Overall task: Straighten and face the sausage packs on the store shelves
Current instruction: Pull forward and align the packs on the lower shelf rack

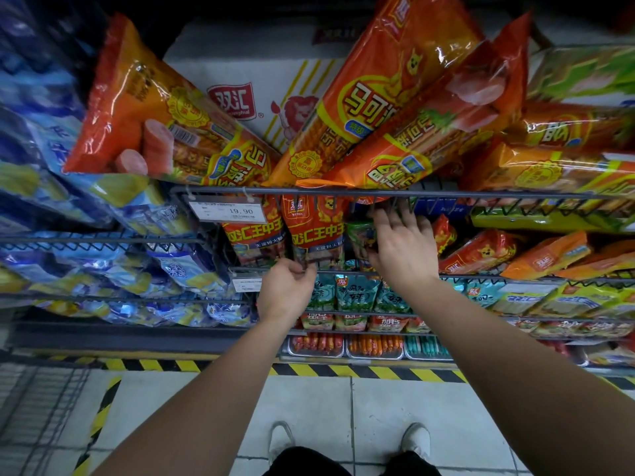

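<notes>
Pale tiled floor (309, 407) runs to a yellow-and-black hazard stripe (343, 371) below dark wire shelves (515, 194), dimly lit.

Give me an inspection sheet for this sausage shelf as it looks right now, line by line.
Surface: wire shelf, several tiers.
Job's things: orange packs on the top tier lie crossed at angles; red pack below stands upright.
Clutter: price tag on the shelf front; cardboard box behind the orange packs.
Grippers: left hand curled at the red pack's lower edge, apparently pinching it; right hand open, fingers spread by a green pack.
Cables: nothing seen.
Surroundings: blue packs at left; tiled floor, hazard tape.
</notes>
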Demonstrator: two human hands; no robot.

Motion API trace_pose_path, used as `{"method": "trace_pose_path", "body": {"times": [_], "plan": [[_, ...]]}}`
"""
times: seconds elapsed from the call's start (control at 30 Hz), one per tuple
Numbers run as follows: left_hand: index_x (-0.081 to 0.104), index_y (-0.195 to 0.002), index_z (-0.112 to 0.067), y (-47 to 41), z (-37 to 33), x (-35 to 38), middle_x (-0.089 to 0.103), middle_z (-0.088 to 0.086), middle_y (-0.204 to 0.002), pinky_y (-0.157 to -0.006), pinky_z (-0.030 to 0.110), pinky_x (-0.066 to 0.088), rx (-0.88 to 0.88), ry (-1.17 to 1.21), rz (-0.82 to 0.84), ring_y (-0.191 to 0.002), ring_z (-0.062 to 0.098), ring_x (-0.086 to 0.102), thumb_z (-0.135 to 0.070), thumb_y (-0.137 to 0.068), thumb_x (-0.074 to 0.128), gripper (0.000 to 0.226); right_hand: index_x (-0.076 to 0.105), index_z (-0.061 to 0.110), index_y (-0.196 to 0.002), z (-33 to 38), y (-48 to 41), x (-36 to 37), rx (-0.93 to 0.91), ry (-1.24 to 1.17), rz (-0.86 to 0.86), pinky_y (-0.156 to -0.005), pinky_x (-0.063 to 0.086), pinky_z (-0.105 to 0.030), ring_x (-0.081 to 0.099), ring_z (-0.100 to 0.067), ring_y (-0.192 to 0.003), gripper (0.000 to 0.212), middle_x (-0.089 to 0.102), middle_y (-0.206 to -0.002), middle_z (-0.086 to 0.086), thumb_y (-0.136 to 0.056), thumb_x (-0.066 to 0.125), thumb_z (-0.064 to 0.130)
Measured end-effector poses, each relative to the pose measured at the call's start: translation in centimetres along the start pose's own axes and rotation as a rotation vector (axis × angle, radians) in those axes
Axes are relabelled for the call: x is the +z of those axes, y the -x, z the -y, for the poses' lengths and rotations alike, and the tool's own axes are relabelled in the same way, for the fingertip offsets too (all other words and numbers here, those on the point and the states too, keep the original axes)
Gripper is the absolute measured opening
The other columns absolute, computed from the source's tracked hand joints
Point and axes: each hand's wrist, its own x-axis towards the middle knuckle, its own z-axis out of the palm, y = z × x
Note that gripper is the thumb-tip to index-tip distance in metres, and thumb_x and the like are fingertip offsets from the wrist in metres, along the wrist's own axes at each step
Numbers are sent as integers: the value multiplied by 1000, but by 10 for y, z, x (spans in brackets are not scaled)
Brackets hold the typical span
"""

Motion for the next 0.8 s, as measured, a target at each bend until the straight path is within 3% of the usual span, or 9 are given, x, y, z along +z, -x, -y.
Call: {"method": "trace_pose_path", "body": {"times": [0.2,0.3,0.37,0.47,0.57,0.6,0.7,0.8], "plan": [[57,-112,-17,4,-8,-3,58,-8,-91,-78,33,51,58,41,86,-83,12,58,-38,-93,63,29,33,20,-150,2,6,9,-36,103,-45,-105,35,-53,31,-36,-142,74,44,-149,-9,-88,70,30],[53,-120,-21,7,-14,-1,53,-13,-98,-79,31,48,114,82,154,-91,12,57,-34,-92,65,33,61,20,-129,1,10,13,-55,115,-99,-87,48,-53,49,-39,-126,67,60,-131,-11,-68,87,23],[51,-123,-24,8,-15,0,53,-12,-103,-81,29,44,138,94,184,-99,14,55,-35,-91,67,38,67,18,-118,-2,13,15,-74,103,-156,-81,50,-52,52,-39,-120,60,63,-123,-11,-62,90,20],[48,-131,-23,10,-14,3,53,-8,-114,-86,28,42,146,89,215,-107,14,53,-37,-89,70,50,68,16,-108,-4,21,15,-135,29,-333,-75,51,-47,57,-37,-112,42,65,-115,-10,-70,84,19],[46,-136,-20,13,-12,7,51,-8,-120,-89,27,41,137,94,248,-111,13,51,-37,-88,71,57,67,15,-87,-1,21,0,-179,-108,-599,-54,48,-32,64,-27,-94,7,71,-94,-1,-83,72,12],[46,-136,-20,14,-12,8,51,-7,-122,-90,29,42,130,97,261,-112,13,50,-38,-88,71,57,67,15,-83,1,20,-7,-180,-149,-663,-47,46,-29,64,-25,-87,7,71,-85,2,-84,69,9],[47,-134,-22,18,-12,11,52,-8,-123,-98,36,47,109,93,277,-115,15,52,-40,-87,71,56,69,15,-94,1,18,-13,-189,-164,-649,-38,39,-25,62,-21,-65,13,67,-69,4,-83,70,8],[47,-133,-22,17,-18,11,53,-8,-123,-97,35,46,99,121,279,-114,15,52,-37,-87,72,54,70,15,-109,-3,26,0,-165,-105,-507,-46,48,-28,67,-22,-73,31,74,-88,0,-79,76,14]]}}
